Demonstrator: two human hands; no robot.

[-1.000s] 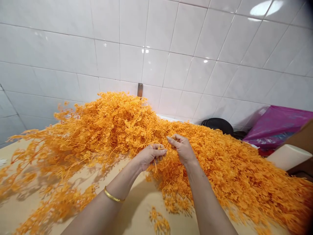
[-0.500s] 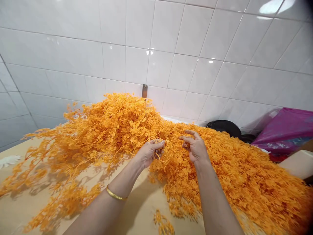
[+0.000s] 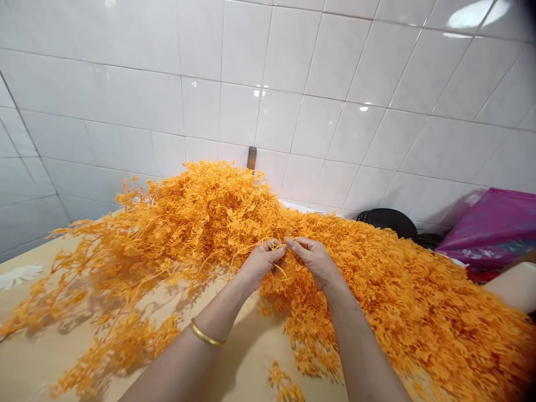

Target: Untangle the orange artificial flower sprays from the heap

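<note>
"What do the fingers hold?"

"Operating at a distance, I see the left hand (image 3: 262, 261) pinching a thin orange stem (image 3: 286, 273) between thumb and forefinger, an end looping below. The right hand (image 3: 314, 255) meets it with bunched fingers, tips just beside the left's; whether they grip, I cannot tell from here."

"And around them?"

"Both hands are above a tan tabletop (image 3: 247, 357), the stem between a loose left heap (image 3: 221, 201) of orange flower sprays and a denser right heap (image 3: 397, 279). A stray orange cluster (image 3: 285, 385) lies nearer the camera, a white petal-shaped piece (image 3: 20, 274) at far left, a purple plastic bag (image 3: 489, 223) at far right, before a tiled wall (image 3: 209, 50)."

"How far along is the work?"

"Midway, in my judgement. One stem is in hand and looks unfinished; nothing visible marks either heap as done or waiting. With such a mass on both sides, I'd guess plenty remains, though I can't count it."
</note>
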